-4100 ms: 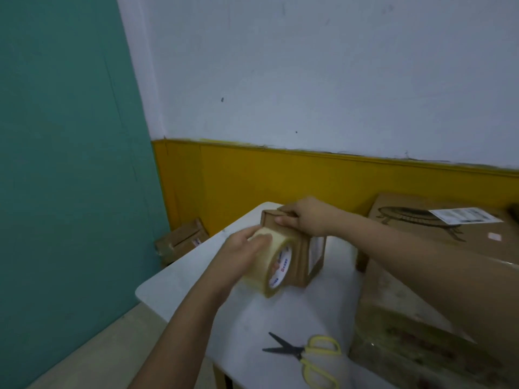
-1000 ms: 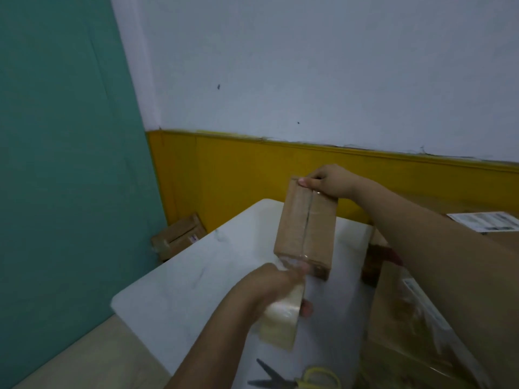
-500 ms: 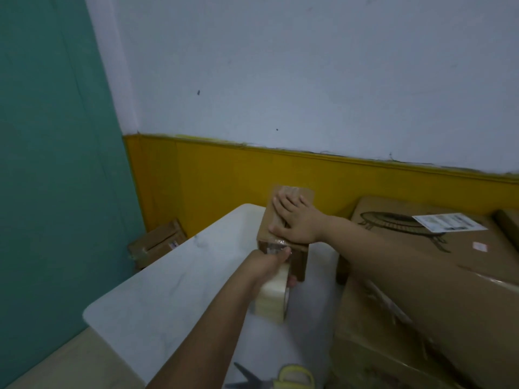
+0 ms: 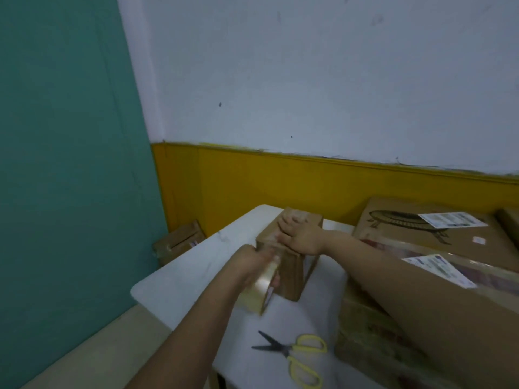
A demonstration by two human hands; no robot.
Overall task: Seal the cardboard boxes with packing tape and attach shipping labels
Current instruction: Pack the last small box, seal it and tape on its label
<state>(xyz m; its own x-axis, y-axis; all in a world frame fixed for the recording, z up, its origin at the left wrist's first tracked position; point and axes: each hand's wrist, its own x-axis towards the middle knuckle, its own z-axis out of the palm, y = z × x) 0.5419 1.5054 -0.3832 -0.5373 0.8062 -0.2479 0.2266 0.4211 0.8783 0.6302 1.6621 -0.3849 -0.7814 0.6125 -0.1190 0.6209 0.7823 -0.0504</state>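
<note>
The left hand [image 4: 252, 262] grips the clear round tape roll [image 4: 259, 290] while the right hand [image 4: 299, 235] presses flat on the small, light brown cardboard box [image 4: 292, 273].

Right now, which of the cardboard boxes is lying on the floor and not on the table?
The small cardboard box by the yellow wall base, left of the white table. The other boxes are up at table height.
</note>
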